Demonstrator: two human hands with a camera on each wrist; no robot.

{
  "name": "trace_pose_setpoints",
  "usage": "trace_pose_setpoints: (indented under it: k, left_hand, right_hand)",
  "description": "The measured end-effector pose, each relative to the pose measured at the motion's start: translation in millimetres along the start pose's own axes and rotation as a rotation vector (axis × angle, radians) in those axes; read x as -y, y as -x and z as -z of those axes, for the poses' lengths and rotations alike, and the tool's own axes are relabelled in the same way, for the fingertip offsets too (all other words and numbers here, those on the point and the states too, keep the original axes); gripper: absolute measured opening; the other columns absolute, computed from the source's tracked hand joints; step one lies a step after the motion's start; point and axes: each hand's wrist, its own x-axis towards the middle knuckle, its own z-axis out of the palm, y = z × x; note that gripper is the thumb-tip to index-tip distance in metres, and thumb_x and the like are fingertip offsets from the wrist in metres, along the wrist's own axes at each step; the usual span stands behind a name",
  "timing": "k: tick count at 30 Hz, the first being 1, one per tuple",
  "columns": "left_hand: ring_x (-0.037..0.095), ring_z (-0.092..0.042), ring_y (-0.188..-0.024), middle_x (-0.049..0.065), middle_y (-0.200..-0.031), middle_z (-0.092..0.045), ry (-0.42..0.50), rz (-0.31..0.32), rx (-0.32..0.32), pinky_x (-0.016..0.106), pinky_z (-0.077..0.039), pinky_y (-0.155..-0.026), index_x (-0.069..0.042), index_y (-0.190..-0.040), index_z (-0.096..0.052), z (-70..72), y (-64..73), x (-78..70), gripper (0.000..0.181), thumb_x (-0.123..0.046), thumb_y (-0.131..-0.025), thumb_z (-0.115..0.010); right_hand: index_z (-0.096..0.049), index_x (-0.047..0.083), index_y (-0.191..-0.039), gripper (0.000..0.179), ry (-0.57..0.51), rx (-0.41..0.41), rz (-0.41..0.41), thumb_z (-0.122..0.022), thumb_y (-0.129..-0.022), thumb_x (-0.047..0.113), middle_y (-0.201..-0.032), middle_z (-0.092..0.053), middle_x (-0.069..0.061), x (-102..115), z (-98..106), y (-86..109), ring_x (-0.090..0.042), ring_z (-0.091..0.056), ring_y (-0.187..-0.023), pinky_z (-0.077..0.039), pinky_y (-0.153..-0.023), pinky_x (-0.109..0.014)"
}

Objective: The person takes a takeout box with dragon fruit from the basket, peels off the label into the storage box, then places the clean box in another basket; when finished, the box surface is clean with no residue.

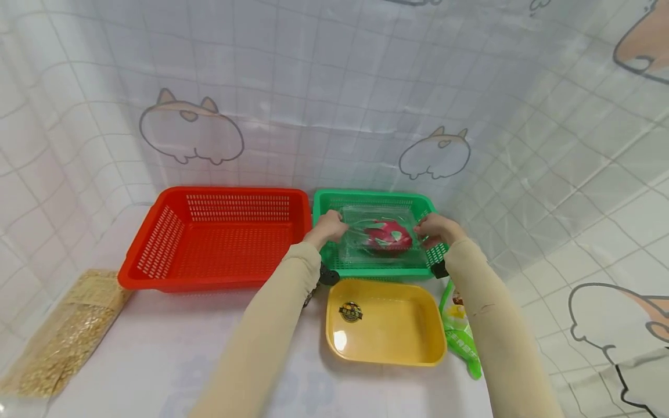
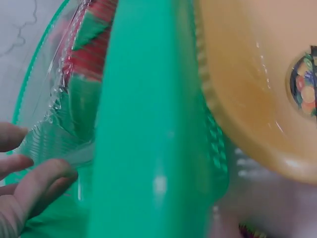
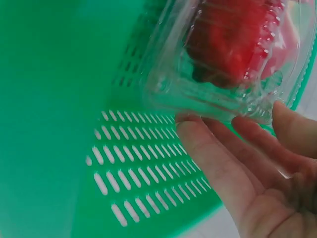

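A clear plastic box (image 1: pixel 355 251) with a red fruit (image 1: pixel 388 235) inside, resembling a dragon fruit, sits within the green basket (image 1: pixel 376 273). At the box's left end, my left hand (image 1: pixel 330 226) pinches the edge with bent fingers. My right hand (image 1: pixel 439 227) holds the opposite end; in the right wrist view its fingertips meet the lower edge and the thumb (image 3: pixel 292 129) lies against the upper corner. The basket's rim (image 2: pixel 138 124) crosses the middle of the left wrist view and hides part of the box.
Left of the green basket stands a red basket (image 1: pixel 235 249). A yellow tray (image 1: pixel 387 325) lies in front, with a green-and-white packet (image 1: pixel 460 334) beside it, partly behind my right forearm. A bag of oat-like flakes (image 1: pixel 78 325) lies far left. A patterned curtain (image 1: pixel 292 104) hangs behind.
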Motion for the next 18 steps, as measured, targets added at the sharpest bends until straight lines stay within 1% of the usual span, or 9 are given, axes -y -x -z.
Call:
trace_pose_setpoints:
  k: [3, 4, 6, 7, 9, 12, 15, 16, 18]
  left_hand:
    - [0.014, -0.033, -0.06, 0.013, -0.115, -0.056, -0.025, -0.028, 0.0, 0.03, -0.036, -0.066, -0.002, -0.15, -0.038, -1.5, 5.2, 2.1, 0.051, -0.02, -0.103, -0.047]
    - [0.014, -0.037, -0.065, 0.014, -0.123, -0.057, -0.04, -0.045, -0.001, 0.03, -0.036, -0.068, -0.002, -0.15, -0.038, -1.8, 8.2, 2.6, 0.051, -0.02, -0.103, -0.047]
    - [0.017, -0.046, -0.079, 0.015, -0.149, -0.043, -0.06, -0.078, 0.003, 0.033, -0.041, -0.077, -0.001, -0.153, -0.033, -2.4, 15.5, 2.5, 0.056, -0.021, -0.103, -0.047]
    - [0.019, -0.048, -0.085, 0.015, -0.155, -0.038, -0.066, -0.091, 0.007, 0.034, -0.042, -0.081, -0.001, -0.154, -0.032, -2.7, 19.1, 2.5, 0.057, -0.022, -0.103, -0.048]
    - [0.02, -0.051, -0.088, 0.016, -0.159, -0.033, -0.085, -0.115, 0.022, 0.036, -0.043, -0.086, -0.001, -0.155, -0.03, -3.8, 24.9, 2.8, 0.058, -0.024, -0.104, -0.048]
    - [0.016, -0.048, -0.073, 0.016, -0.158, -0.035, -0.109, -0.141, 0.046, 0.036, -0.044, -0.083, -0.001, -0.156, -0.027, -6.0, 32.2, 3.4, 0.061, -0.027, -0.105, -0.05]
    - [0.014, -0.044, -0.065, 0.017, -0.155, -0.04, -0.115, -0.171, 0.061, 0.035, -0.044, -0.078, -0.002, -0.156, -0.027, -8.7, 39.1, 5.9, 0.062, -0.028, -0.105, -0.051]
    - [0.015, -0.049, -0.069, 0.017, -0.154, -0.041, -0.11, -0.18, 0.06, 0.036, -0.046, -0.079, -0.002, -0.156, -0.026, -9.9, 41.9, 6.7, 0.063, -0.028, -0.105, -0.051]
    - [0.019, -0.061, -0.091, 0.018, -0.153, -0.043, -0.101, -0.2, 0.058, 0.038, -0.049, -0.088, -0.003, -0.157, -0.026, -12.5, 47.8, 8.4, 0.064, -0.028, -0.104, -0.051]
  right_hand:
    - [-0.021, -0.011, -0.153, 0.055, 0.032, 0.01, 0.02, -0.036, -0.11, 0.019, -0.15, -0.034, -0.036, -2, -2, 4.0, -0.041, -0.059, -0.121, -0.05, -0.101, -0.048]
    - [-0.021, -0.011, -0.153, 0.055, 0.04, 0.006, 0.026, -0.036, -0.11, 0.02, -0.15, -0.034, -0.035, -2, -3, 5.3, -0.041, -0.058, -0.121, -0.05, -0.101, -0.048]
    - [-0.021, -0.011, -0.153, 0.057, 0.073, -0.004, 0.038, -0.037, -0.11, 0.022, -0.151, -0.032, -0.034, -3, -6, 8.8, -0.041, -0.058, -0.121, -0.05, -0.1, -0.048]
    - [-0.022, -0.01, -0.153, 0.058, 0.112, -0.019, 0.043, -0.038, -0.109, 0.024, -0.151, -0.034, -0.033, -3, -7, 10.6, -0.04, -0.059, -0.12, -0.051, -0.099, -0.047]
    - [-0.023, -0.01, -0.153, 0.061, 0.182, -0.055, 0.056, -0.041, -0.108, 0.028, -0.153, -0.033, -0.032, -4, -10, 13.9, -0.039, -0.061, -0.117, -0.053, -0.096, -0.045]
    - [-0.023, -0.01, -0.153, 0.066, 0.276, -0.113, 0.084, -0.043, -0.107, 0.032, -0.155, -0.029, -0.032, -5, -16, 18.0, -0.039, -0.064, -0.114, -0.054, -0.093, -0.045]
    - [-0.016, -0.012, -0.154, 0.07, 0.305, -0.146, 0.106, -0.044, -0.107, 0.033, -0.159, -0.019, -0.033, -6, -22, 21.7, -0.044, -0.055, -0.124, -0.048, -0.102, -0.051]
    - [-0.016, -0.012, -0.154, 0.071, 0.311, -0.161, 0.111, -0.045, -0.107, 0.033, -0.159, -0.018, -0.033, -7, -24, 23.0, -0.046, -0.049, -0.13, -0.043, -0.106, -0.054]
    - [-0.013, -0.012, -0.154, 0.073, 0.325, -0.179, 0.119, -0.046, -0.106, 0.033, -0.159, -0.016, -0.033, -7, -29, 25.0, -0.049, -0.036, -0.139, -0.034, -0.112, -0.058]
